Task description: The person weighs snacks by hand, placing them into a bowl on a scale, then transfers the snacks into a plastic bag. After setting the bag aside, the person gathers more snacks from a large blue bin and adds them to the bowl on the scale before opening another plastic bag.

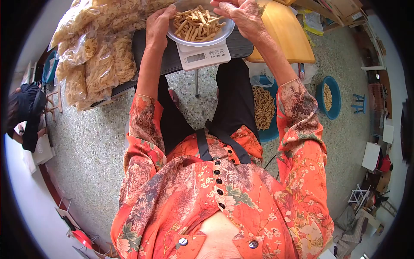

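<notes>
Nearest is the person's own front in an orange flowered blouse [224, 203], with dark trousers below it and a speckled floor [95, 146] underneath. On the floor to the right, beside the right forearm, sits a blue basin [269, 134] heaped with brown snack sticks. A second, smaller blue basin [334, 101] stands further right.

Beyond the knees is a dark table [235, 46] bearing a white kitchen scale [202, 56], and on the scale a shallow bowl [215, 42] partly filled with snack sticks [196, 26]. The left hand [157, 26] lies open against the bowl's left rim, fingers stretched along it, steadying rather than clenching. The right hand [241, 15] hovers over the bowl's far right side with fingers curled downward.

This looks like a portion being weighed out. The next move would seem to call for adding or lifting out a few sticks lightly, without pressing on the bowl, so that the reading stays true.

Left of the scale, clear bags [99, 60] of the same snack are piled high. A yellow wooden top [286, 34] lies far right.

The scale's display is too small to read. The right hand's fingertips are cut by the top edge, so I cannot tell whether it holds any sticks. Another person [26, 112] at far left is mostly out of view
</notes>
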A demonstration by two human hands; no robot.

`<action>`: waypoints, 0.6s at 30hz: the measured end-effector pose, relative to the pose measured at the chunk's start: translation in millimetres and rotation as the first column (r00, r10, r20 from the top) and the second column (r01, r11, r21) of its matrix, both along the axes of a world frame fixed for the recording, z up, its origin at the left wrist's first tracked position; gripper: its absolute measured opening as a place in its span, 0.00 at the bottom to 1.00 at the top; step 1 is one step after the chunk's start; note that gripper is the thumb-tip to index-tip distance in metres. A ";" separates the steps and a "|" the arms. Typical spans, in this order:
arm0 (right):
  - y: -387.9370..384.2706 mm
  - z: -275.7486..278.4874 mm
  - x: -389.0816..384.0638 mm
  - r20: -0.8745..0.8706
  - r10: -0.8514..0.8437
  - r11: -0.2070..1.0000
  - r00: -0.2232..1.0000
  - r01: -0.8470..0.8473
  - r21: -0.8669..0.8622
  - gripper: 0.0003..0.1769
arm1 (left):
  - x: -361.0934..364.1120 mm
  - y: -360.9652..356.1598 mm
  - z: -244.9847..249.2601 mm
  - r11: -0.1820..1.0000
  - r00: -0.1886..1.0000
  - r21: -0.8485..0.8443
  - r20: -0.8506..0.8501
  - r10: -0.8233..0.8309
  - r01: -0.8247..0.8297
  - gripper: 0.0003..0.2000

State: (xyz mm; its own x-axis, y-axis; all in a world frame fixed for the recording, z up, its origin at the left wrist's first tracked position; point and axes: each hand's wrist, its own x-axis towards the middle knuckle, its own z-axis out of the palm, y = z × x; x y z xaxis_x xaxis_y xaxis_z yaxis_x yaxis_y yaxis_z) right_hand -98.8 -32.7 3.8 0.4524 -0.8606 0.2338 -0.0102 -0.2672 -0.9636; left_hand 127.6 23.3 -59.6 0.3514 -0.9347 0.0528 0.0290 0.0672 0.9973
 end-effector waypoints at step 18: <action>30.7 -105.3 -58.8 0.367 -0.336 0.926 0.867 0.233 0.296 0.07 | 14.2 -2.1 -9.2 0.998 0.970 0.052 -0.242 -0.030 0.043 0.19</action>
State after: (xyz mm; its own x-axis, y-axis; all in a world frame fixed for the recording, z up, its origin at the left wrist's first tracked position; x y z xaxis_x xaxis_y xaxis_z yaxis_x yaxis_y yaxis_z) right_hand -157.6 -2.0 -101.5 0.0888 -0.9891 0.1171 0.3524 -0.0787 -0.9325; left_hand 141.8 21.2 -68.8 0.3128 -0.9462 -0.0822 0.2700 0.0057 0.9628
